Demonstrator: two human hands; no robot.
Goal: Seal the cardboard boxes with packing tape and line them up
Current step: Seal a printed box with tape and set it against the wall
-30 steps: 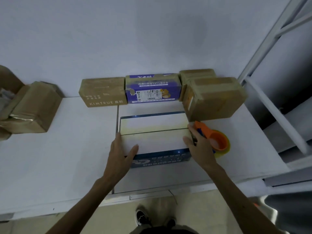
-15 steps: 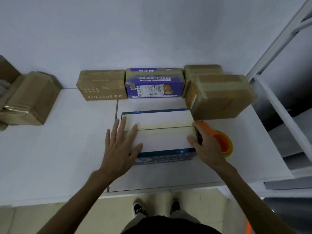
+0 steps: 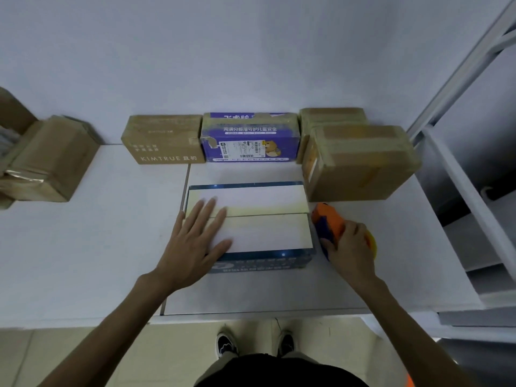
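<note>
While flat on box (image 3: 265, 233), left hand (image 3: 192, 247).

A flat white bench (image 3: 83, 247) fills the middle of the view. Its top is made from two panels, and a thin dark seam (image 3: 187, 177) between them runs from about 12 o'clock toward 7 o'clock. Behind the bench, at 12 o'clock, stands a plain pale grey-blue wall (image 3: 223, 51), touching the far edge of the bench. At 3 o'clock there is a white metal rack (image 3: 469, 61) with a slanted post and grey shelves, just beside the bench. At 6 o'clock, below the near edge, is a floor of beige tiles (image 3: 181, 350), and on it stands a pair of dark shoes with white marks (image 3: 227, 344).
</note>
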